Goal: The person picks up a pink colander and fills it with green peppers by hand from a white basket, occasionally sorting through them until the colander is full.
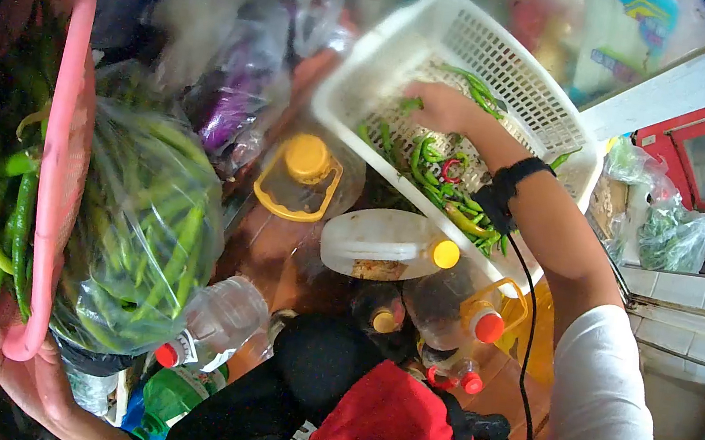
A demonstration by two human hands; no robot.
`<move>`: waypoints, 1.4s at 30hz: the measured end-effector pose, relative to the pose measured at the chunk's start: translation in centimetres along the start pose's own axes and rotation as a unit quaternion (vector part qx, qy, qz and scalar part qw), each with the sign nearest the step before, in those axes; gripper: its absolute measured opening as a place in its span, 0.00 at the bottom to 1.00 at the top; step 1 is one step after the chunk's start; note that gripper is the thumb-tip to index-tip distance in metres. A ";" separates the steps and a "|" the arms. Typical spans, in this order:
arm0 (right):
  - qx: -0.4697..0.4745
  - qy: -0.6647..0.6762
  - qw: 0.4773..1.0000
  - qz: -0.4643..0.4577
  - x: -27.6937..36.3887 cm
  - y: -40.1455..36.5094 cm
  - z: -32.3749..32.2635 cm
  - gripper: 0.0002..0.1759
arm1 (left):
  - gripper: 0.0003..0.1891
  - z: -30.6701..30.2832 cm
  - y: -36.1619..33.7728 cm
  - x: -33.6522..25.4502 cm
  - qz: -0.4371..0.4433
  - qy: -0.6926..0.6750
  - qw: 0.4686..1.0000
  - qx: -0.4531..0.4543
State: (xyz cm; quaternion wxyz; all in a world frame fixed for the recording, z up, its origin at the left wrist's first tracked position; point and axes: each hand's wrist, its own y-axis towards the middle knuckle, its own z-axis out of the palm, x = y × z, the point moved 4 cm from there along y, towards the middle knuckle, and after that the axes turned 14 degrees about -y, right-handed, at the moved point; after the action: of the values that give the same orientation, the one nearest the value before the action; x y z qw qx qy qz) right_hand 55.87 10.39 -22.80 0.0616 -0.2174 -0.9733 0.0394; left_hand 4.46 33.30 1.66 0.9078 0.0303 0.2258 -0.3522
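My left hand (38, 376) grips the lower rim of a pink plastic basket (65, 173), which is tilted up on its side at the left. Long green chili peppers (21, 221) lie inside it. My right hand (440, 107) reaches into a white slotted plastic basket (463, 19), its fingers closed on a green chili pepper (411, 103). More green chilies (430, 172) and a red one (451, 171) are heaped along the near side of the white basket. My right fingertips are partly blurred.
Beside the pink basket stands a clear bag of green peppers (164, 231). Bottles crowd the floor, including a yellow-capped jug (305, 160), a pale jug (376, 243) and a clear bottle (226, 315). A black cord (524, 349) hangs from my right wrist. Bagged greens (676, 231) sit at right.
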 end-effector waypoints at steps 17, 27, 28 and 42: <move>0.086 0.013 0.987 -0.134 1.5 -8.7 1.6 0.20 | 0.26 0.3 0.8 -0.8 -0.019 0.030 0.999 -0.024; 0.144 -0.099 0.981 0.082 -2.9 -9.6 -0.2 0.21 | 0.28 -4.1 2.0 -8.6 0.011 0.187 0.982 -0.001; 0.143 -0.098 0.981 0.083 -2.4 -10.0 -0.8 0.21 | 0.27 -4.1 2.0 -8.9 0.017 0.188 0.982 -0.005; 0.283 0.027 0.955 0.088 0.8 -13.3 3.7 0.27 | 0.12 -0.8 1.6 -2.5 -0.030 0.123 0.992 0.022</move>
State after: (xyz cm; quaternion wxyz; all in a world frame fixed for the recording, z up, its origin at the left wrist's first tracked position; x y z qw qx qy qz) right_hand 49.09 -1.44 -24.98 0.1427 -0.2767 -0.8975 0.3123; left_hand 3.57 36.21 1.81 0.8611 0.0869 0.3286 -0.3780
